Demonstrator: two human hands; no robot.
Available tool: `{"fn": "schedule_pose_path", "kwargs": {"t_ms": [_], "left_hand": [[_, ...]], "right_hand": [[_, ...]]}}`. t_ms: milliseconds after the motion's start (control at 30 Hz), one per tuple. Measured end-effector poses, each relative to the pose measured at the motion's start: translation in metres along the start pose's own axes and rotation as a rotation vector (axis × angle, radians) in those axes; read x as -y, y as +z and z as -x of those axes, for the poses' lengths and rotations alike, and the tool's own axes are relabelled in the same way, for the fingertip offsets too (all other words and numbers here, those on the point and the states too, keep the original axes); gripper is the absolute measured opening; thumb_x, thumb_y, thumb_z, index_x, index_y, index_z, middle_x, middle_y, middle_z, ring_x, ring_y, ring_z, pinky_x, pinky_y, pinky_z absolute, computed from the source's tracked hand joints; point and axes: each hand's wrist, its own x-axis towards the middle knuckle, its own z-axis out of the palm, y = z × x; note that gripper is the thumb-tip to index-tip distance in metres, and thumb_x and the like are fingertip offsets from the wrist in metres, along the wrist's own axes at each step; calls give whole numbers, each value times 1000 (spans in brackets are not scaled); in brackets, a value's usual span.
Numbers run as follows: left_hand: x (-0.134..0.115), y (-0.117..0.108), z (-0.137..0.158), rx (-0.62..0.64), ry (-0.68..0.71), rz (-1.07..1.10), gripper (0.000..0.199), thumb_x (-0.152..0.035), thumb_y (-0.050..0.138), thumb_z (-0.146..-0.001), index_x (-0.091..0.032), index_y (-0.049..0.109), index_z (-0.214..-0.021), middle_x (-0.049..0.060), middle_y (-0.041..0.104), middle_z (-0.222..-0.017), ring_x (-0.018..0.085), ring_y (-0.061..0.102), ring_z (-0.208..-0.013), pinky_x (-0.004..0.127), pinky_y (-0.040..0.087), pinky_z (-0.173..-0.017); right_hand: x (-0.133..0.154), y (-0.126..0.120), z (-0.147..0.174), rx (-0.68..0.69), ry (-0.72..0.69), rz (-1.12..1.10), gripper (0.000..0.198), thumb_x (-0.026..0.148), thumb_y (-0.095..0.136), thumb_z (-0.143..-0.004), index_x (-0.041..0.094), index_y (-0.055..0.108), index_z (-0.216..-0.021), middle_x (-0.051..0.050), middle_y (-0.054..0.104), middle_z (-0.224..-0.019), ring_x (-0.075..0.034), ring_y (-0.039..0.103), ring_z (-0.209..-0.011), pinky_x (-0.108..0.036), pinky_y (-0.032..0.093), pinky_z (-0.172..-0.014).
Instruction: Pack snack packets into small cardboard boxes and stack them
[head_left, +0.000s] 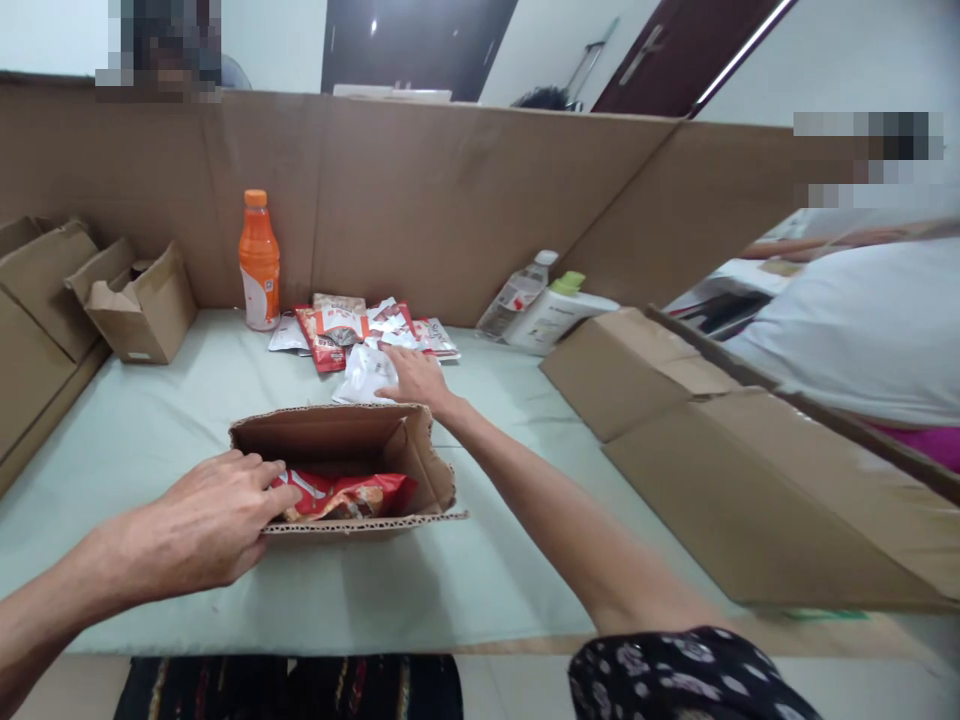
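An open cardboard box [442, 470] stands in front of me with a red snack packet [352, 495] lying inside. My left hand [214, 510] is closed over the box's left end, its fingertips reaching inside by the packet. Beyond the box, my right hand [416, 378] grips a white packet [365, 377] by its right side, thumb nearer me and fingers behind. Its fingertips are partly hidden among the packets. Behind lies a loose pile with a red packet [324, 345], an orange-and-white packet [341, 320] and several others.
An orange bottle [259, 270] stands at the back left beside a small open carton [154, 310]. A clear bottle [517, 298] and a white bottle with green cap [551, 320] lean at the back right. Cardboard walls [450, 200] border the cloth-covered table [517, 560]. Another person [862, 320] is at right.
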Motion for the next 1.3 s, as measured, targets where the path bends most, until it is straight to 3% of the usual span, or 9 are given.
{"fn": "schedule_pose_path", "kwargs": {"t_ms": [133, 300, 400, 667, 867, 967, 1100, 1200, 1300], "left_hand": [[1, 0, 0, -17, 0, 32, 26, -12, 62, -88, -18, 73, -110, 16, 75, -118, 35, 74, -105, 52, 59, -94], [3, 6, 0, -43, 40, -14, 25, -11, 56, -89, -19, 71, -108, 15, 74, -122, 31, 72, -105, 45, 57, -91], [3, 5, -2, -63, 73, 3, 25, -8, 55, -88, -20, 71, -102, 10, 77, -108, 27, 71, -95, 40, 55, -85], [0, -4, -5, -23, 72, -26, 19, -8, 56, -90, -19, 70, -94, 7, 76, -92, 26, 70, -85, 37, 51, -77], [-2, 2, -4, -15, 66, -61, 18, -9, 56, -90, -17, 71, -94, 9, 77, -94, 27, 71, -87, 38, 53, -78], [-5, 3, 0, -27, 15, -62, 15, -11, 58, -90, -16, 71, -95, 11, 76, -97, 28, 71, -89, 41, 56, -80], [-4, 4, 6, -296, -37, -52, 33, -16, 65, -82, -11, 70, -115, 20, 68, -124, 36, 66, -111, 48, 57, -92], [2, 5, 6, -260, 12, 32, 50, -17, 64, -80, -11, 65, -130, 21, 68, -126, 38, 67, -114, 51, 57, -95], [8, 5, -1, -80, 3, 115, 28, -18, 59, -85, -16, 72, -110, 12, 74, -99, 31, 72, -90, 45, 58, -83]], "right_hand": [[-2, -6, -19, 50, 83, -99, 92, 38, 86, -72, 15, 48, -153, -21, 68, -138, -39, 61, -127, -48, 45, -104], [-4, -23, -4, 115, 112, -304, 37, 33, 81, -74, 17, 75, -107, -8, 79, -92, -26, 73, -84, -33, 55, -75], [-12, -50, 28, 101, 90, -424, 14, 30, 79, -73, 18, 71, -70, -2, 69, -63, -19, 64, -57, -30, 54, -58], [11, -169, 136, -836, -78, -799, 23, 47, 79, -81, 26, 75, -75, -1, 74, -78, -20, 68, -71, -40, 60, -66], [96, -149, 128, 66, -413, -166, 14, 18, 65, -88, 20, 70, -75, -5, 75, -75, -19, 66, -67, -29, 46, -61], [126, -125, 106, 319, -436, 15, 16, 12, 69, -85, 15, 74, -100, -15, 79, -103, -27, 73, -92, -30, 47, -69], [135, -119, 94, 554, -624, -103, 23, 20, 67, -93, 20, 75, -115, -9, 80, -111, -23, 74, -96, -28, 50, -74], [115, -134, 95, 548, -681, -273, 34, 17, 60, -95, 22, 73, -125, -8, 78, -122, -22, 73, -104, -30, 53, -86], [72, -150, 83, 212, -531, -474, 36, 21, 51, -98, 24, 74, -125, -6, 78, -123, -21, 71, -111, -34, 53, -97]]}}
